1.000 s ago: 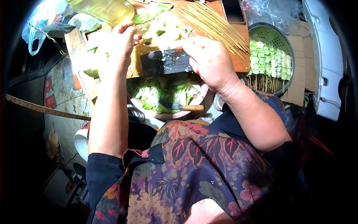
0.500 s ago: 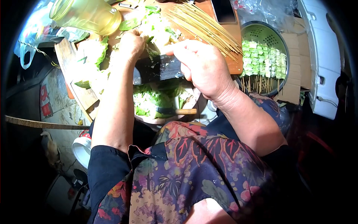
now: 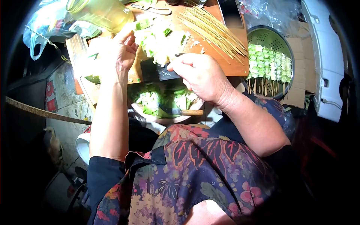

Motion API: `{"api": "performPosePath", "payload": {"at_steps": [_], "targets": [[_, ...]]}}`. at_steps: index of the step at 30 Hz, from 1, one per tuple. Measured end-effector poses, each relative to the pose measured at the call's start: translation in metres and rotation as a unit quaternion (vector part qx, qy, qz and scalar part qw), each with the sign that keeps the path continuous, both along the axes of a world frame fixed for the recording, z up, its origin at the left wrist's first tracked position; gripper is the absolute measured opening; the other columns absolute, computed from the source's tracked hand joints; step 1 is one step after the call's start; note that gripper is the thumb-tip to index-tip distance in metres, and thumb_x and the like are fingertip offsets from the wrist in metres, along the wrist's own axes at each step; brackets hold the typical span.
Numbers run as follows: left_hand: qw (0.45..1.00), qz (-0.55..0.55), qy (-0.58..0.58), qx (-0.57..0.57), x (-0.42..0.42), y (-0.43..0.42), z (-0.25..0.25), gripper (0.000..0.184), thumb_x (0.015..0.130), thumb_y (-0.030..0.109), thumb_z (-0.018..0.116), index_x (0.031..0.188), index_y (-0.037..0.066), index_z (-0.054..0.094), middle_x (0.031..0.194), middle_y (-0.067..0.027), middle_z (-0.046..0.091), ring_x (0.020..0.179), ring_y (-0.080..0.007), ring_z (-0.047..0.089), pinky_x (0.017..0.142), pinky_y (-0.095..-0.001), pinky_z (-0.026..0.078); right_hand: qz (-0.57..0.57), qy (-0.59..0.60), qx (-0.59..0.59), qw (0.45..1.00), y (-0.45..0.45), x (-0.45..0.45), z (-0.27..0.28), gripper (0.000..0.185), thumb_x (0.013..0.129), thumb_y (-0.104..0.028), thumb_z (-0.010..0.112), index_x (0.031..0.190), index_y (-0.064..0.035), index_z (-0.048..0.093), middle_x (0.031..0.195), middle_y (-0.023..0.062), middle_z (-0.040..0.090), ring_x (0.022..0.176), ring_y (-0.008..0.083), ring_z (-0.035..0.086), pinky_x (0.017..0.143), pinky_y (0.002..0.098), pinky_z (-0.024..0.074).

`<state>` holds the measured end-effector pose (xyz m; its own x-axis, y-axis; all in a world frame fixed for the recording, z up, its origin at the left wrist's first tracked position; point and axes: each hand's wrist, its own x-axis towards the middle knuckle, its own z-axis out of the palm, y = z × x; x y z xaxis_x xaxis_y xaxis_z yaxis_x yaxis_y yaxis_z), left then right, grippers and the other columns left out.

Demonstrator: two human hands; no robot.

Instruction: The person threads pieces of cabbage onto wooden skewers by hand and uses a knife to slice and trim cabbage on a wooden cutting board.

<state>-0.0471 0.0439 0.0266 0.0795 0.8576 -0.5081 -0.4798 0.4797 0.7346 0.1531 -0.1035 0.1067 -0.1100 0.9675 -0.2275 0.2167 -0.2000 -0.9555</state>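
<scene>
My left hand [image 3: 125,50] is raised over the left part of the cutting board [image 3: 235,66], its fingers bent toward the thumb; glare hides what lies between the fingertips. Thumb and forefinger of my right hand [image 3: 202,75] are pinched together above a wide dark blade [image 3: 163,72], and the thing in the pinch is too small to name. Between and beyond both hands lies a heap of cut pale green leaves [image 3: 161,43]. Thin wooden skewers [image 3: 213,32] are spread to the right of the heap.
A yellowish jar [image 3: 101,15] stands at the back left, near a plastic bag [image 3: 41,32]. Below the board, a bowl [image 3: 165,120] holds leaves and a wooden-handled knife [image 3: 191,112]. Skewered leaves [image 3: 268,63] lie in a colander [image 3: 288,45] at right, beside cardboard [image 3: 298,71].
My left hand first went down to the leaf heap, then came back up and left. My right hand stays pinched over the blade. The leaf heap reaches farther over the blade.
</scene>
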Motion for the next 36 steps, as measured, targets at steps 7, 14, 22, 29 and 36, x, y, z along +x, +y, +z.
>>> {"api": "performPosePath", "payload": {"at_steps": [7, 14, 22, 29, 36], "targets": [[0.998, 0.064, -0.005, 0.023, -0.021, -0.016, 0.02, 0.024, 0.086, 0.01, 0.068, 0.107, 0.007, 0.057, 0.093, -0.0041, 0.063, 0.086, -0.0155, 0.062, 0.069, -0.026, 0.054, 0.046, -0.018, 0.057, 0.997, -0.003, -0.013, 0.0, 0.025, 0.094, -0.021, 0.052, 0.096, -0.0014, 0.067, 0.057, -0.0026, 0.051, 0.047, 0.0034, 0.045, 0.045, 0.0204, 0.037], [0.989, 0.042, 0.086, 0.116, -0.026, -0.019, 0.024, 0.034, 0.085, 0.009, 0.068, 0.115, 0.004, 0.056, 0.098, -0.0052, 0.063, 0.082, -0.0157, 0.063, 0.067, -0.0242, 0.052, 0.057, -0.029, 0.042, 0.997, -0.001, -0.019, -0.003, 0.023, 0.094, -0.02, 0.053, 0.096, -0.0011, 0.067, 0.057, -0.003, 0.051, 0.048, 0.0034, 0.045, 0.046, 0.0205, 0.0365], [0.975, -0.01, 0.131, 0.176, -0.016, -0.028, 0.049, 0.029, 0.079, 0.004, 0.064, 0.108, 0.003, 0.061, 0.091, -0.0035, 0.062, 0.075, -0.0118, 0.059, 0.068, -0.0264, 0.051, -0.014, 0.006, 0.024, 1.0, -0.011, -0.026, -0.002, 0.021, 0.093, -0.016, 0.054, 0.096, 0.0008, 0.067, 0.059, -0.0038, 0.051, 0.053, 0.0028, 0.045, 0.049, 0.0207, 0.0368], [0.976, -0.069, 0.135, 0.155, -0.002, -0.035, 0.057, 0.022, 0.08, 0.013, 0.056, 0.1, 0.007, 0.064, 0.085, -0.0026, 0.059, 0.073, -0.012, 0.057, 0.069, -0.0287, 0.051, -0.021, -0.042, 0.021, 0.999, -0.013, -0.018, 0.005, 0.022, 0.093, -0.017, 0.053, 0.096, -0.0006, 0.067, 0.058, -0.0024, 0.05, 0.054, 0.0031, 0.046, 0.05, 0.0216, 0.0376], [0.984, 0.057, 0.134, 0.105, 0.001, -0.029, 0.049, 0.025, 0.086, 0.028, 0.059, 0.103, 0.01, 0.062, 0.085, 0.0007, 0.059, 0.077, -0.0131, 0.055, 0.075, -0.0313, 0.046, -0.027, -0.015, 0.013, 0.999, -0.01, -0.019, 0.005, 0.022, 0.093, -0.017, 0.054, 0.095, 0.0012, 0.066, 0.06, -0.0023, 0.053, 0.056, 0.0048, 0.048, 0.053, 0.0232, 0.0404]]}}
